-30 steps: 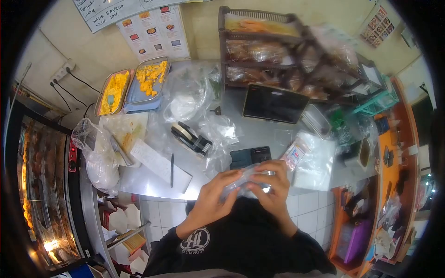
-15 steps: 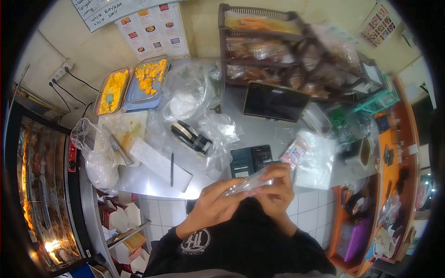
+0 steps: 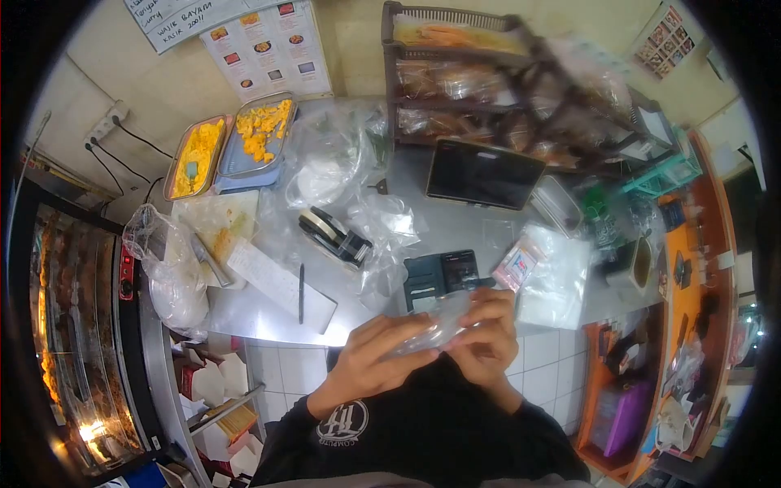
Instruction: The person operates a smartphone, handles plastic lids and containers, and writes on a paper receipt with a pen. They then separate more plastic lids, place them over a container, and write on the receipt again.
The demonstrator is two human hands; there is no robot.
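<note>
A clear plastic bag [image 3: 439,322] is stretched between my two hands, above the near edge of the metal table. My left hand [image 3: 376,355] is closed on its left end, fingers over the top. My right hand [image 3: 486,335] pinches the other end. Whether something lies inside the bag I cannot make out. Just beyond my hands lies an open dark wallet-style phone case with a phone [image 3: 441,275]. To the right, near my right hand, are a printed packet [image 3: 517,266] and a stack of clear plastic bags [image 3: 556,281].
On the left are a tape dispenser [image 3: 335,237], a notepad [image 3: 281,282] with a pen [image 3: 301,294], a cutting board [image 3: 236,232] and two trays of yellow food [image 3: 259,134]. A tablet [image 3: 486,175] stands before brown crates [image 3: 451,55]. A lit glass display cabinet [image 3: 77,325] is far left.
The plastic bag has turned and spread slightly between my fingers, and its right end looks broader. Both hands have stayed nearly in place, with small finger shifts.
</note>
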